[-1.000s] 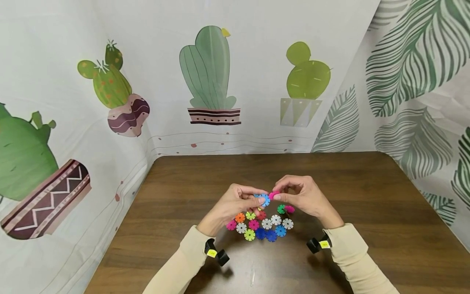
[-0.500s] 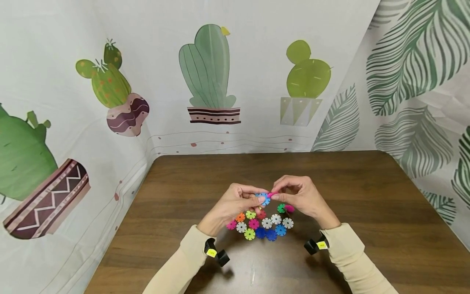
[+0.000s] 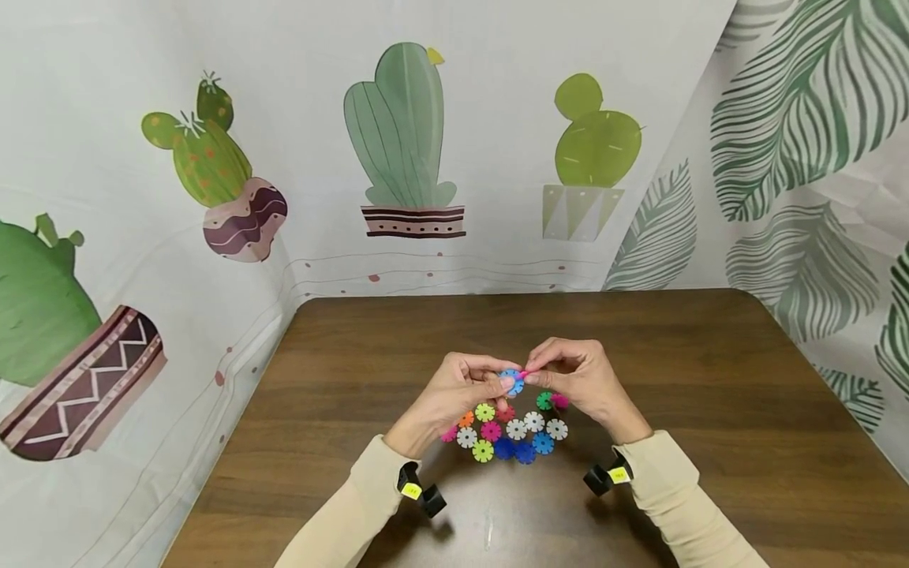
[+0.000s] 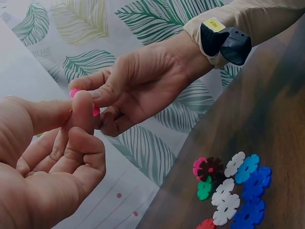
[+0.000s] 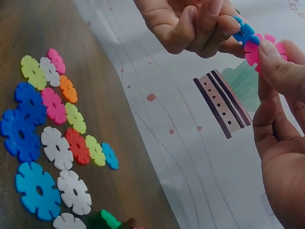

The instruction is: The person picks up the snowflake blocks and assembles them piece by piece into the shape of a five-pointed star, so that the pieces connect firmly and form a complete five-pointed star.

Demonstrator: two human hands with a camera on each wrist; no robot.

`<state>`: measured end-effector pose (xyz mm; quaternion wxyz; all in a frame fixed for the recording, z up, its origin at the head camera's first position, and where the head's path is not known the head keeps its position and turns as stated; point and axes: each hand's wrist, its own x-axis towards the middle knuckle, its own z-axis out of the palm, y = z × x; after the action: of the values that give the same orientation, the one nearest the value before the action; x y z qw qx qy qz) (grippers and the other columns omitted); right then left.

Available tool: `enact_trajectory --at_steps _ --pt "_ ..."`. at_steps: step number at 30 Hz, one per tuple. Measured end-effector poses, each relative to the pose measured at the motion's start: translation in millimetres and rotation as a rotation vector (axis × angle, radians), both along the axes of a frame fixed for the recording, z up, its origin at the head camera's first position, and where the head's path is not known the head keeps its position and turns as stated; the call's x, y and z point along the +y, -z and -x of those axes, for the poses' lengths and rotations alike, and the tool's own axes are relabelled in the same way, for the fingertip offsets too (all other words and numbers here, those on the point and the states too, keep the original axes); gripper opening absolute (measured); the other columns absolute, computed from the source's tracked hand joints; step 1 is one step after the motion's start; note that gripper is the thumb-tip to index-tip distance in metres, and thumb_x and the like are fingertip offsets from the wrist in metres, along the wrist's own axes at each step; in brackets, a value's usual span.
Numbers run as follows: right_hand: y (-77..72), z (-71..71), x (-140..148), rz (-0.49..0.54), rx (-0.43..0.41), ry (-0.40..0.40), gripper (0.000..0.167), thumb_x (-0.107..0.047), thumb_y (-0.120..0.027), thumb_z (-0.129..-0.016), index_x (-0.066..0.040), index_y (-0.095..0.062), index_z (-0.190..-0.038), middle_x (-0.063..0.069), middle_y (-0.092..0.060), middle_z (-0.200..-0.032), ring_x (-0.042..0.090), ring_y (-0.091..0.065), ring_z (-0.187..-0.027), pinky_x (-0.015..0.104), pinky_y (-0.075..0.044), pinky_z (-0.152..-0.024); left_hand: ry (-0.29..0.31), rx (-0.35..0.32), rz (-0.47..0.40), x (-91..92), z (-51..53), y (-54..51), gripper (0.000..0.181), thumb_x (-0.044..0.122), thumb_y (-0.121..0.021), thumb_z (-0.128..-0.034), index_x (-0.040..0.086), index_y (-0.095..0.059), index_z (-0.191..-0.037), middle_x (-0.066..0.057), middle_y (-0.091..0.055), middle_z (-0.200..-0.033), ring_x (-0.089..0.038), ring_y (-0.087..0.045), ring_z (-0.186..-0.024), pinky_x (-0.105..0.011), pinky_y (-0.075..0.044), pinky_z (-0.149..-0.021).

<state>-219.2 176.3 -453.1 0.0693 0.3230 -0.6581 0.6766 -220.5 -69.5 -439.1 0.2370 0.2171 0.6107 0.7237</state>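
My left hand pinches a light blue notched plastic disc, a flower-shaped snowflake building piece. A bright pink disc of the same kind is pinched between the thumb and fingers of my right hand. The rims of the two discs meet at an angle in the right wrist view; how deep the slots engage cannot be told. Both hands are raised over the table. In the left wrist view, fingers cover the blue disc, and only bits of the pink disc show.
On the brown wooden table, several more discs lie below the hands, including a white disc, a dark blue disc and a red disc. A green disc lies under my right hand. A cactus-print cloth hangs behind.
The pink disc has turned edge-on and come up against the blue disc's rim. My right wrist has shifted slightly left; my left hand has barely moved.
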Motion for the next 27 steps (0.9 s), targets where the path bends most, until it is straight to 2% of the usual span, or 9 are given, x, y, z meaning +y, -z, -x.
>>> enact_trajectory --at_steps 3,6,11,15,19,22,27 --pt "-0.6 -0.6 -1.2 0.015 -0.006 -0.002 0.014 0.011 -0.082 -0.085 0.000 -0.080 -0.093 -0.006 -0.081 -0.096 0.014 -0.075 -0.086 0.026 -0.065 -0.070 -0.014 0.014 0.010 0.5 -1.2 -1.2 0.032 0.001 -0.070 -0.1018 -0.016 -0.068 -0.129 0.001 -0.082 -0.087 -0.009 -0.075 -0.068 -0.025 -0.066 -0.081" --pt "-2.5 -1.7 -1.2 -0.004 -0.022 0.013 0.015 0.012 -0.083 -0.085 0.000 -0.080 -0.094 -0.005 -0.081 -0.097 0.013 -0.075 -0.087 0.026 -0.065 -0.072 -0.033 0.021 0.036 -0.4 -1.1 -2.9 0.030 0.001 -0.071 -0.1016 -0.013 -0.070 -0.128 0.000 -0.081 -0.082 -0.010 -0.075 -0.066 -0.023 -0.064 -0.075" --pt "-3.6 -2.8 2.2 -0.108 -0.072 0.085 0.021 0.005 -0.085 -0.086 -0.002 -0.079 -0.105 -0.005 -0.080 -0.101 0.013 -0.075 -0.090 0.023 -0.064 -0.079 -0.074 0.032 0.079 -3.5 0.6 -6.0 0.030 0.005 -0.073 -0.1012 -0.007 -0.073 -0.128 0.000 -0.079 -0.081 -0.010 -0.074 -0.066 -0.022 -0.060 -0.067" --pt "2.0 2.6 7.5 -0.222 -0.116 0.108 0.026 -0.001 -0.086 -0.088 -0.008 -0.078 -0.112 0.002 -0.080 -0.107 0.019 -0.074 -0.099 0.024 -0.061 -0.089 -0.102 0.051 0.047 -7.0 3.6 -9.0 0.031 0.004 -0.071 -0.1022 -0.011 -0.070 -0.129 0.003 -0.079 -0.082 -0.010 -0.072 -0.065 -0.025 -0.064 -0.070" --pt "14.6 10.6 12.9 -0.330 -0.150 0.069 0.023 -0.001 -0.085 -0.089 -0.013 -0.080 -0.109 0.017 -0.079 -0.110 0.025 -0.068 -0.101 0.031 -0.056 -0.093 -0.115 0.064 0.007 -10.2 6.0 -10.7 0.032 0.002 -0.069 -0.1026 -0.014 -0.067 -0.130 0.002 -0.079 -0.081 -0.009 -0.071 -0.064 -0.024 -0.063 -0.069" --pt "27.1 16.4 16.2 -0.407 -0.171 0.019 0.022 -0.001 -0.085 -0.089 -0.011 -0.080 -0.107 0.023 -0.079 -0.109 0.029 -0.068 -0.098 0.033 -0.056 -0.089 -0.121 0.060 0.005 -11.5 6.7 -11.2 0.033 0.003 -0.070 -0.1025 -0.013 -0.067 -0.131 0.002 -0.079 -0.081 -0.009 -0.071 -0.063 -0.024 -0.063 -0.069" --pt "44.8 23.9 20.6 -0.561 -0.178 -0.078 0.019 -0.006 -0.085 -0.091 -0.009 -0.079 -0.109 0.011 -0.080 -0.106 0.034 -0.071 -0.102 0.036 -0.060 -0.090 -0.129 0.045 0.016 -12.2 6.7 -11.1 0.032 0.003 -0.069 -0.1031 -0.012 -0.068 -0.130 0.003 -0.079 -0.081 -0.008 -0.071 -0.064 -0.024 -0.062 -0.069"
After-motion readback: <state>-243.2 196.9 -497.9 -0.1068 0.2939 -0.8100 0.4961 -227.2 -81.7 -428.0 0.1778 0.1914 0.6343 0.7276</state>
